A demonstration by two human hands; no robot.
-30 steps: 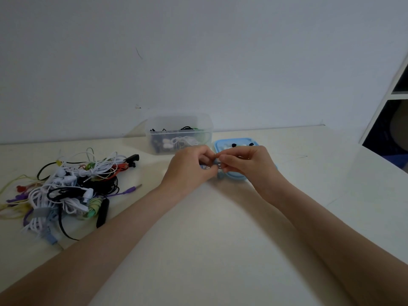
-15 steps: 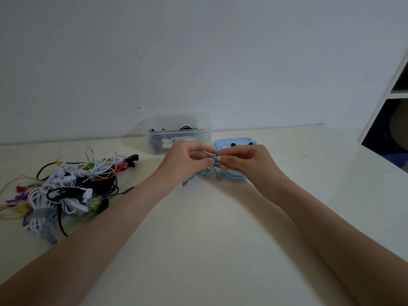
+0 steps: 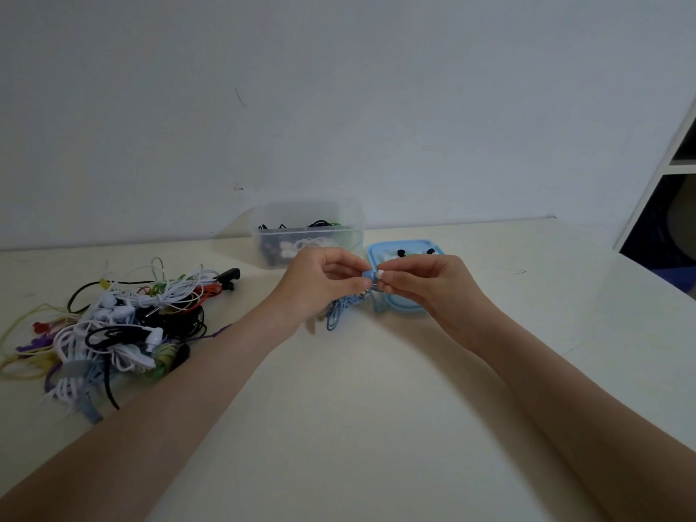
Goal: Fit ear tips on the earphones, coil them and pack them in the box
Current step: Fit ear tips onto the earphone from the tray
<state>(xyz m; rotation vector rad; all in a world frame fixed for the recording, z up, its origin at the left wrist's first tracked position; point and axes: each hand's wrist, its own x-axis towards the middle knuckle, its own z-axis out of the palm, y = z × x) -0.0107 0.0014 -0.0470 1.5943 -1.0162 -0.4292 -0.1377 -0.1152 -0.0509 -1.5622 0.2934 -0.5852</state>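
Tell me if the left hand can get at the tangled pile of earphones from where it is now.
Probably yes, once freed. The left hand pinches the blue earbud against the right hand's white ear tip. The tangled pile lies on its own side, with bare table between.

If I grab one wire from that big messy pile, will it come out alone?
Probably not. The tangled pile has thin cords looped through each other, so neighbours would likely drag along. The cords look floppy and light, so the clump may slide on the table.
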